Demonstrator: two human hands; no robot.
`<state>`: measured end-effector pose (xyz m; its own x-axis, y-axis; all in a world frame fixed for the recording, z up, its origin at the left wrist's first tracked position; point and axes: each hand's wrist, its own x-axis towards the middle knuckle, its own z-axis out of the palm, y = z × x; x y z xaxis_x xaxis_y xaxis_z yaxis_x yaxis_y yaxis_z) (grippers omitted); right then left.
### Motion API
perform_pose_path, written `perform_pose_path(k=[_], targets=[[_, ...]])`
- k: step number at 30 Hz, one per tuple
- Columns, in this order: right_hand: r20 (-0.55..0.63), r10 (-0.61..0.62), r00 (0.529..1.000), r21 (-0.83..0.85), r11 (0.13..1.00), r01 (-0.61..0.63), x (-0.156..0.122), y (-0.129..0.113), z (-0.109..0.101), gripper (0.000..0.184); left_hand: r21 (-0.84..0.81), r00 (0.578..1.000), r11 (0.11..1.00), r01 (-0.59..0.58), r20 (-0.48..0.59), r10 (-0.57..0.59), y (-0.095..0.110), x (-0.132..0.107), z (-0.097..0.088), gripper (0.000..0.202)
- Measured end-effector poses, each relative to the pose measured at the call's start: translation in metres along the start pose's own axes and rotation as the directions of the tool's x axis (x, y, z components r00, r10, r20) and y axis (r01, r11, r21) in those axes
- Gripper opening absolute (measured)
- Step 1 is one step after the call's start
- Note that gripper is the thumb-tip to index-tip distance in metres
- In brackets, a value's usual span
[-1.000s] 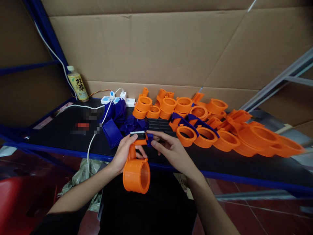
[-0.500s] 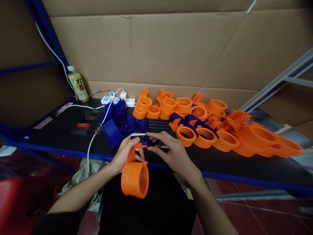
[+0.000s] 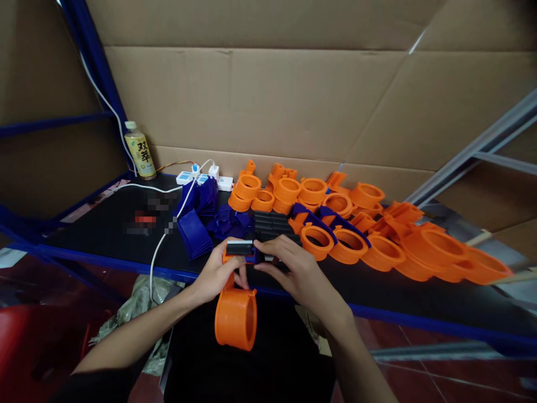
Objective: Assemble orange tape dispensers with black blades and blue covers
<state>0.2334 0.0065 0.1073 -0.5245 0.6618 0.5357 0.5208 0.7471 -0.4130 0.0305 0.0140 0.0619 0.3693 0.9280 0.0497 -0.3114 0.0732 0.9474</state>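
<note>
Fingers (image 3: 236, 262) of the left hand (image 3: 208, 278) hold an orange plastic ring holder (image 3: 234, 319) in the head view's middle, its ring hanging at 6 o'clock. The right hand (image 3: 296, 270) pinches a small dark blue plastic piece (image 3: 251, 257) by the holder's black bar with white teeth (image 3: 239, 248). From there, flat blue plates (image 3: 195, 236) lie at 10 o'clock, more orange ring holders (image 3: 347, 257) at 3 o'clock.

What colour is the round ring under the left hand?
The round ring is orange, below the left hand; the head view shows it.
</note>
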Motion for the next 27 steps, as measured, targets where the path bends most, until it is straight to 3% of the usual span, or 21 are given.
perform_pose_path(k=[7, 15, 20, 24, 27], targets=[[0.04, 0.029, 0.999, -0.005, 1.0, -0.029, -0.002, -0.002, -0.003, 0.029, 0.081, 0.999, 0.996, -0.04, 0.029, 0.037, -0.001, 0.0, -0.002, 0.029], [0.019, 0.099, 0.995, 0.15, 0.984, -0.101, -0.001, -0.005, -0.002, 0.026, 0.068, 0.996, 0.995, -0.075, 0.044, 0.072, -0.005, -0.004, -0.001, 0.025], [-0.045, 0.082, 0.996, 0.115, 0.99, -0.076, 0.0, -0.002, 0.0, 0.032, -0.117, 0.994, 0.992, -0.046, 0.089, 0.056, -0.003, -0.004, -0.006, 0.04], [-0.122, 0.023, 0.992, -0.019, 0.999, -0.026, -0.001, 0.005, -0.003, 0.028, -0.376, 0.968, 0.926, 0.027, 0.243, 0.07, 0.003, -0.003, -0.009, 0.047], [-0.116, 0.005, 0.993, -0.013, 1.0, -0.006, -0.001, 0.004, -0.011, 0.028, -0.454, 0.95, 0.889, 0.061, 0.298, 0.087, 0.007, -0.002, -0.011, 0.049]])
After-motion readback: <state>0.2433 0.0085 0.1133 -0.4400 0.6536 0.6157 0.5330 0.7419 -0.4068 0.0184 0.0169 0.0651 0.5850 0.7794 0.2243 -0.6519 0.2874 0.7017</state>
